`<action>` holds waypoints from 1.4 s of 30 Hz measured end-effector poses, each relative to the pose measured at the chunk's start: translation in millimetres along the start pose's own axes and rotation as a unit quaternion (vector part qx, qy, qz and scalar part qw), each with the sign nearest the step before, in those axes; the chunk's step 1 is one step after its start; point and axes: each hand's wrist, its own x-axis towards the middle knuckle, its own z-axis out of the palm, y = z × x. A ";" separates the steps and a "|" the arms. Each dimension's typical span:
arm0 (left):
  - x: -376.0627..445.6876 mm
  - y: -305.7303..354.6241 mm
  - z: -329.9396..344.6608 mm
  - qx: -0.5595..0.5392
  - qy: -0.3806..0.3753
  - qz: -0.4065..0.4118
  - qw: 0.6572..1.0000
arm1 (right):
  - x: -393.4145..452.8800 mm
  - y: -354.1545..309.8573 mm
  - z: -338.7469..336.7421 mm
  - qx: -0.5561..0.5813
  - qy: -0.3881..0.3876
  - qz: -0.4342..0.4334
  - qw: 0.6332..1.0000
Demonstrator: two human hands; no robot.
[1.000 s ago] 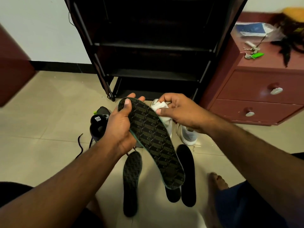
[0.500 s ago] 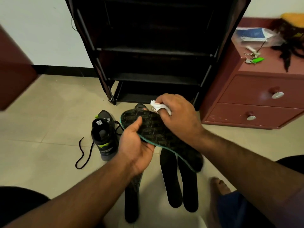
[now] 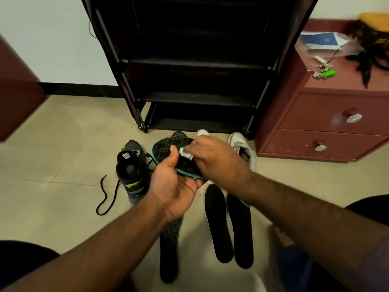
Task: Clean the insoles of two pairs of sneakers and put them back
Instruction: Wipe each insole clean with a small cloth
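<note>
My left hand [image 3: 174, 184] holds a black patterned insole [image 3: 168, 147] with a teal edge, thumb on top. My right hand [image 3: 214, 159] pinches a white wipe [image 3: 185, 153] and presses it onto that insole. On the floor below lie a matching patterned insole [image 3: 169, 249] and two plain black insoles [image 3: 217, 224] [image 3: 242, 234] side by side. A black sneaker [image 3: 131, 171] with a loose lace stands to the left. A second black sneaker [image 3: 179, 134] and two white sneakers [image 3: 244, 147] [image 3: 201, 132] stand behind my hands, partly hidden.
A black shoe rack [image 3: 195, 66] stands straight ahead on the tiled floor. A red-brown drawer cabinet [image 3: 328, 123] is to the right, with keys [image 3: 324, 71] and a plastic bag [image 3: 324, 42] on top. My bare foot [image 3: 277, 239] rests at lower right.
The insole has been lowered and tilted flatter. My right hand with the wipe has slid from the insole's toe end down along its top.
</note>
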 end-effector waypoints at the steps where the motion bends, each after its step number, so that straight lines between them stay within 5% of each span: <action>1: -0.7 1.3 1.6 -0.006 0.000 0.006 1.000 | 2.4 11.0 -4.3 -0.016 0.025 0.032 0.999; 5: -3.8 3.8 3.4 -0.008 -0.010 0.008 1.000 | 1.2 21.4 -10.8 -0.030 0.082 0.080 0.993; 9: -1.0 -0.8 -0.1 -0.001 -0.006 -0.006 1.000 | -1.3 -2.8 -5.6 0.009 -0.005 -0.017 1.000; 14: 0.2 3.7 0.6 -0.031 0.011 0.021 0.999 | -2.5 29.6 -8.1 -0.036 0.045 0.050 0.997; 18: 1.0 5.3 -3.7 -0.041 0.024 0.014 0.999 | -8.8 1.9 -2.6 0.023 -0.070 -0.072 0.995; 24: 1.6 7.6 0.7 -0.056 0.044 0.042 0.997 | -5.9 39.6 -15.2 0.018 0.011 0.050 0.999; 28: 2.0 11.7 -1.6 -0.048 0.042 0.041 0.997 | -12.1 9.6 -3.6 0.081 -0.078 -0.061 0.992; 34: 1.0 15.8 1.8 -0.006 0.028 0.059 0.998 | -1.6 37.7 -18.1 0.157 -0.014 0.162 0.974; 42: -7.2 7.6 2.7 0.095 -0.103 0.012 0.990 | 5.1 35.7 -27.1 0.161 -0.002 0.194 0.968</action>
